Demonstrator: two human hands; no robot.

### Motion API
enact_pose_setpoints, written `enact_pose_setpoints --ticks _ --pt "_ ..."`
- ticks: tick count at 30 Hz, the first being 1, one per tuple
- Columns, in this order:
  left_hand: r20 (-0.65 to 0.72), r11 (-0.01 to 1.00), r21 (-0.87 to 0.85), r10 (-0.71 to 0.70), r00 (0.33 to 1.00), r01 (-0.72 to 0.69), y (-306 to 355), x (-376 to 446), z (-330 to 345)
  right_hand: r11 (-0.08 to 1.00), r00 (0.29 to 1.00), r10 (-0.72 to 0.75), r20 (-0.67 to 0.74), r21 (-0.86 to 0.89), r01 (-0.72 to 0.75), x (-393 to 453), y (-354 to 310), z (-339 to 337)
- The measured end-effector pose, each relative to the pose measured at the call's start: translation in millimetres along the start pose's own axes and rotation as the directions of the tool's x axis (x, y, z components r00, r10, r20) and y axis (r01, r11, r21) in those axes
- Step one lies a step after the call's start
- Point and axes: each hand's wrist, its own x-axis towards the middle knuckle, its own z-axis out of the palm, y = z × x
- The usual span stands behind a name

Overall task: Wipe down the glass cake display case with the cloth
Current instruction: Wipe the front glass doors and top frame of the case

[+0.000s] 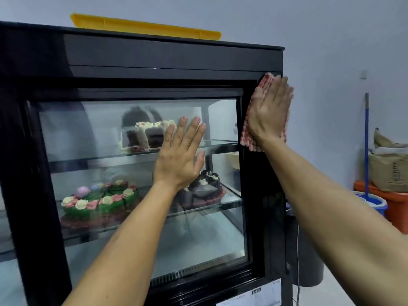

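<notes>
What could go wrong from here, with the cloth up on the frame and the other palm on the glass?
1. The bare left hand lies flat on the glass door, so it may leave fresh smears.
2. The right hand only presses the cloth flat against the black frame; with nothing gripping it, the cloth could slip down.

The display case (154, 56) has two glass shelves inside. On the upper shelf (141, 154) stands a partly cut cake with white frosting (145, 135). On the lower shelf (229, 203) a green cake with pink and cream flowers (99, 200) lies to the left and a chocolate cake (207, 184) to the right, apart. A yellow tray (143, 25) lies on the case's black top.
</notes>
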Motion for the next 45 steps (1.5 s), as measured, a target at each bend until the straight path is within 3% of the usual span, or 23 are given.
enact_pose_setpoints --ticks 4,9,12,15,19,22,24,30,33,35,38,42,45 --pt "0.003 1.000 0.017 0.001 1.000 -0.001 2 -1 1 0.969 0.969 -0.244 -0.043 -0.041 0.242 5 1 1" --pt "0.010 1.000 0.024 0.003 1.000 -0.003 2 0 0 0.939 0.934 -0.335 -0.123 0.042 0.342 -24 -4 4" --pt "-0.016 1.000 -0.004 -0.014 1.000 0.014 2 -2 -3 0.871 0.882 -0.464 -0.080 0.143 0.470 -43 -34 23" --pt "-0.033 0.997 -0.045 -0.069 0.997 0.067 2 -3 -5 0.878 0.902 -0.423 -0.088 0.205 0.432 -52 -51 41" --pt "0.000 0.997 -0.019 -0.071 0.997 0.071 3 -2 -6 0.887 0.893 -0.434 -0.119 0.117 0.446 -46 -39 41" --pt "0.012 0.997 0.008 -0.073 0.997 0.073 2 -2 -5 0.956 0.953 -0.248 -0.172 0.115 0.269 -43 -35 38" --pt "0.005 0.998 -0.001 -0.068 0.998 0.068 2 -2 -5 0.969 0.958 -0.200 -0.206 0.101 0.224 -43 -40 39" --pt "0.026 0.995 -0.080 -0.051 0.998 0.053 -3 -1 -9 0.890 0.888 -0.451 -0.090 0.025 0.455 -41 -38 40" --pt "0.052 0.988 -0.153 0.034 0.998 -0.025 -25 1 -22 0.927 0.926 -0.366 -0.087 0.053 0.371 -38 -32 31" --pt "0.009 0.993 -0.116 -0.029 1.000 0.030 -60 0 -38 0.950 0.949 -0.300 -0.096 0.060 0.307 -37 -35 30" --pt "-0.025 0.965 0.001 -0.264 0.964 0.264 -131 -8 -63 0.959 0.956 -0.270 -0.110 0.063 0.278 -45 -60 39" --pt "0.022 0.974 0.066 -0.220 0.975 0.218 -170 -19 -76 0.894 0.905 -0.422 -0.054 0.138 0.426 -74 -109 57" --pt "0.021 0.971 0.080 -0.229 0.973 0.227 -166 -19 -73 0.871 0.876 -0.481 -0.030 0.099 0.481 -70 -97 54"
